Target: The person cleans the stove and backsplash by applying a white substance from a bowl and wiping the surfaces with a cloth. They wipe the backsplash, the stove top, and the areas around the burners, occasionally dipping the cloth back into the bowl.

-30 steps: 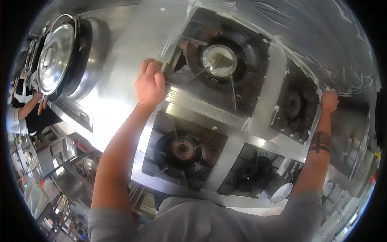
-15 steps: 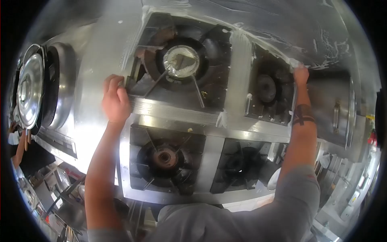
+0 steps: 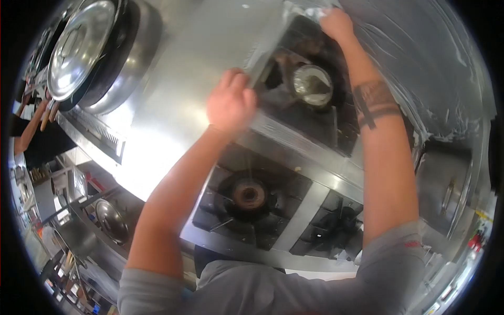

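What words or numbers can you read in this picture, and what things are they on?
None: there are no words, labels, brands or numbers I can read.
Small red mark on the right sleeve: too small and blurred to read.
Tattoo on the right arm: dark bands and shapes, no letters I can make out.
Stove and shiny lid: no writing I can make out.

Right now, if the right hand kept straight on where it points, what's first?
Right hand: probably the white material at its fingers, foam or cloth, then the white-streaked metal panel behind the far burner. Depth unclear; contact can't be confirmed.
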Motion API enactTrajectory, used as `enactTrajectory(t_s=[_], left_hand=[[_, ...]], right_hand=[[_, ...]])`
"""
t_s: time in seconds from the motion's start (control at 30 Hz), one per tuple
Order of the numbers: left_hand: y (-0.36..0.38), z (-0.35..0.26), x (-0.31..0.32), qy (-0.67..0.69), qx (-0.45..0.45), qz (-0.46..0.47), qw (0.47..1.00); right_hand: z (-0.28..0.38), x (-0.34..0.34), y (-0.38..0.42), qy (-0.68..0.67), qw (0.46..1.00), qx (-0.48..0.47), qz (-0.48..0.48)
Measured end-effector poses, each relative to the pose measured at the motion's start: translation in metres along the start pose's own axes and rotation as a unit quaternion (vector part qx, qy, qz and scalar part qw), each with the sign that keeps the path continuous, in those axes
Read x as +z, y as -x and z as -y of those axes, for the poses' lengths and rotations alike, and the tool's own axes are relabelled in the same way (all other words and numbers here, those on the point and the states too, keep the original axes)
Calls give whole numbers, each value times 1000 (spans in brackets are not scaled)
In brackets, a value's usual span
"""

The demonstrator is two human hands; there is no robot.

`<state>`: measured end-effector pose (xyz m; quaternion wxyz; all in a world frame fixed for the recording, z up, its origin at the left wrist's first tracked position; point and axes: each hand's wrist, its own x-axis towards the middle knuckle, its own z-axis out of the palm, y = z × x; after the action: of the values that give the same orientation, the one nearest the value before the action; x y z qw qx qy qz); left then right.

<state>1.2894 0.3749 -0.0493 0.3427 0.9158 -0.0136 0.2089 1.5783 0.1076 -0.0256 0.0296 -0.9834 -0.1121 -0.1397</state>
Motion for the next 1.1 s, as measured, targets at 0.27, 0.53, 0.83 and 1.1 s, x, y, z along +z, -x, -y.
enactTrajectory(t_s=[0.27, 0.53, 0.83, 1.1], left_hand=[[0, 14, -5, 88, -114, 4, 990], [30, 85, -23, 399, -275, -165, 859], [49, 88, -59, 349, -236, 31, 906], [24, 44, 3, 172, -64, 95, 978]], right_hand=[[169, -27, 7, 35, 974, -186, 128], [296, -73, 169, 44, 964, -159, 210], [285, -101, 312, -81, 992, 17, 99], [15, -132, 500, 104, 908, 407, 13]])
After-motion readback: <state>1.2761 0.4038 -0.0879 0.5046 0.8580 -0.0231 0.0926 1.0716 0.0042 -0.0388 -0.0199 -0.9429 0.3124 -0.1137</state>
